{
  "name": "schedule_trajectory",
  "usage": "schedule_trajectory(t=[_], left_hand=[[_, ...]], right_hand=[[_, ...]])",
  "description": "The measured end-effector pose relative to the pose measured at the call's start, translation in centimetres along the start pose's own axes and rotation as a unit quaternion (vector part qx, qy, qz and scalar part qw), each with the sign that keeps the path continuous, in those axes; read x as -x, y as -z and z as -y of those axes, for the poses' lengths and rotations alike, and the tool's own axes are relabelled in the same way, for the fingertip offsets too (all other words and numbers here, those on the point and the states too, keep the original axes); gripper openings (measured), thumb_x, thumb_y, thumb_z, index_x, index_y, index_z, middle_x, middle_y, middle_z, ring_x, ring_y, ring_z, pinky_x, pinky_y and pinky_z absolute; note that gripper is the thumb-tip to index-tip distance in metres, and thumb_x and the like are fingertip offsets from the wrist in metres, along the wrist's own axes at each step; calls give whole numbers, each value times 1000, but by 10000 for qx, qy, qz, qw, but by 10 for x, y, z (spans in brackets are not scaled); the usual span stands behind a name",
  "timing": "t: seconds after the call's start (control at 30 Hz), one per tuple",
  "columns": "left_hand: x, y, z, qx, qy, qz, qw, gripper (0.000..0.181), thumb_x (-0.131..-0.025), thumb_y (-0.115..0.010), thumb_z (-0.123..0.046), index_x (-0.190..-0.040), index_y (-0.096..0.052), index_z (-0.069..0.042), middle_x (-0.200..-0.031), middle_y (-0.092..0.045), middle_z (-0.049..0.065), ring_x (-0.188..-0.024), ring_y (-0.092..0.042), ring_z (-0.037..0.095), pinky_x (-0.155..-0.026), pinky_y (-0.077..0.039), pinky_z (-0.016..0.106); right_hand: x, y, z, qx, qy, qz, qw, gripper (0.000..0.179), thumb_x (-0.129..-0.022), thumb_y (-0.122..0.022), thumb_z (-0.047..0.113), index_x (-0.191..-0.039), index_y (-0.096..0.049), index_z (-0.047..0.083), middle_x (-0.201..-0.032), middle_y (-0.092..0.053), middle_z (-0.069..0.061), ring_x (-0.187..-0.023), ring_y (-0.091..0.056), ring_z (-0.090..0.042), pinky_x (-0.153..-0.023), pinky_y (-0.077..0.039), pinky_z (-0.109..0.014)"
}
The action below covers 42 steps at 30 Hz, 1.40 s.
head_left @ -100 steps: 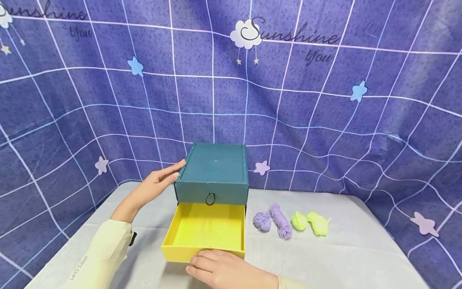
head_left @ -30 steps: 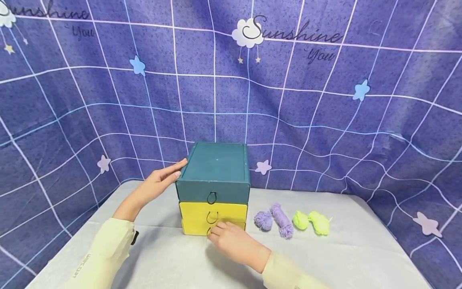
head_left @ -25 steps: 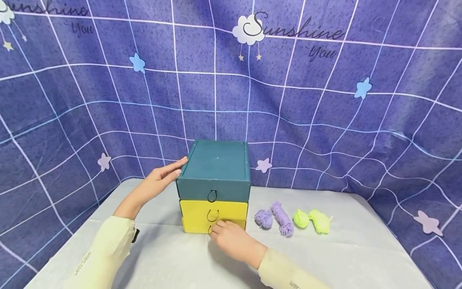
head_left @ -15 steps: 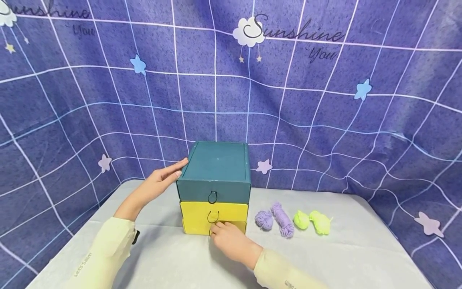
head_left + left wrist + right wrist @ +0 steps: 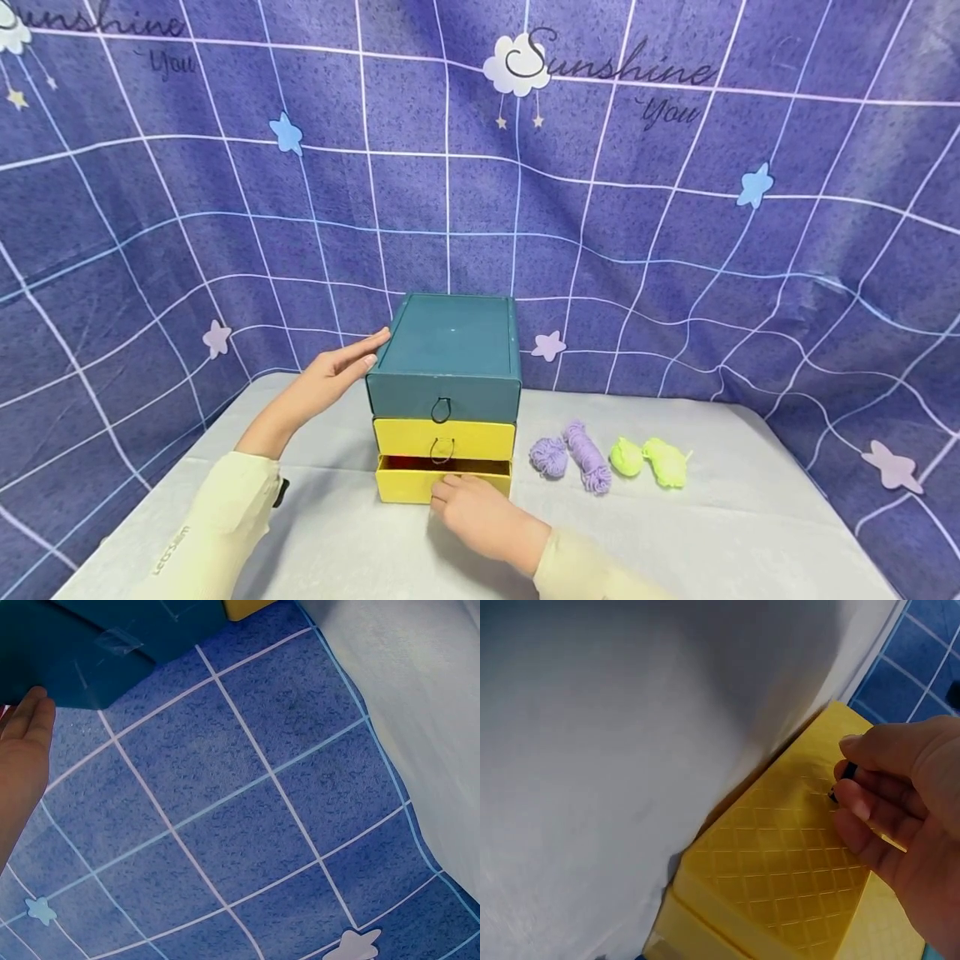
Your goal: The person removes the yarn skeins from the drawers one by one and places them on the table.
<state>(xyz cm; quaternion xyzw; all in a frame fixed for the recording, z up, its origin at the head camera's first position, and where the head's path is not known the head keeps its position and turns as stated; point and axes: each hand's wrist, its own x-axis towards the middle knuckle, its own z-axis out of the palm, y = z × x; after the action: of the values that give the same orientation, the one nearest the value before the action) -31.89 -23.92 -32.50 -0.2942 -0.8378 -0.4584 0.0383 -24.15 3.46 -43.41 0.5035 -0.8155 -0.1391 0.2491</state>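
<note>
A small drawer cabinet (image 5: 457, 333) with a dark teal top stands at the middle of the table. Its bottom yellow drawer (image 5: 405, 486) is pulled out a little, and a bit of red shows inside. My right hand (image 5: 487, 517) is at that drawer's front. In the right wrist view its thumb and fingers pinch the black loop pull (image 5: 847, 771). The middle yellow drawer (image 5: 405, 433) and the teal top drawer (image 5: 405, 398) are closed, each with a black loop on its front. My left hand (image 5: 333, 379) rests with straight fingers against the cabinet's upper left side.
Right of the cabinet lie a purple yarn ball (image 5: 549, 457), a purple yarn skein (image 5: 587, 457) and two lime green yarn bundles (image 5: 626, 457). A blue-purple grid-patterned cloth (image 5: 637, 208) hangs behind the pale table (image 5: 712, 517).
The middle yellow drawer, open 3.3 seconds ago, is closed. My right hand moved to the bottom drawer's pull, and within the last half second that drawer has slid out slightly. My left hand stays put.
</note>
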Motion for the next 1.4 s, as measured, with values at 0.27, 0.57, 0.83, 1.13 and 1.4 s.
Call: schedule_trajectory(t=[0.27, 0.57, 0.83, 1.13, 1.4], left_hand=[[-1, 1, -1, -1, 13, -17, 10000, 48, -104, -44, -30, -150, -37, -20, -156, -28, 0, -144, -22, 26, -111, -25, 55], [2, 1, -2, 65, 118, -6, 9999, 48, -103, -45, -32, -150, -38, -22, -156, -28, -3, -144, -22, 24, -112, -25, 55], [2, 0, -3, -5, 92, -21, 10000, 49, -103, -45, -33, -150, -37, -22, -156, -28, -4, -143, -24, 24, -111, -27, 54], [1, -1, -3, 42, 53, -34, 10000, 49, -103, -45, -32, -150, -37, -20, -156, -28, -3, -143, -23, 25, -111, -26, 55], [2, -2, -2, 9, 134, -5, 9999, 49, -103, -44, -33, -150, -36, -22, -156, -28, -2, -144, -23, 27, -111, -26, 56]], right_hand=[[6, 12, 13, 33, 388, -254, 9989, 4, -86, -65, 19, -89, -67, 21, -86, -53, 9, -82, -52, -5, -63, -40, -16], [10, 28, 28, -552, 879, 223, 9944, 12, -91, -63, 33, -89, -68, 22, -86, -54, 10, -76, -45, -3, -68, -41, -11], [13, 33, 35, -755, 1111, 430, 9900, 21, -93, -57, 41, -87, -66, 23, -81, -51, 11, -71, -41, 1, -64, -36, -8], [12, 38, 39, -1174, 1104, 652, 9848, 20, -94, -56, 42, -88, -67, 26, -81, -50, 13, -71, -39, 4, -56, -31, -5], [9, 44, 42, -1941, 992, 1069, 9701, 19, -97, -55, 41, -95, -67, 27, -86, -50, 15, -74, -36, 5, -60, -30, -3]])
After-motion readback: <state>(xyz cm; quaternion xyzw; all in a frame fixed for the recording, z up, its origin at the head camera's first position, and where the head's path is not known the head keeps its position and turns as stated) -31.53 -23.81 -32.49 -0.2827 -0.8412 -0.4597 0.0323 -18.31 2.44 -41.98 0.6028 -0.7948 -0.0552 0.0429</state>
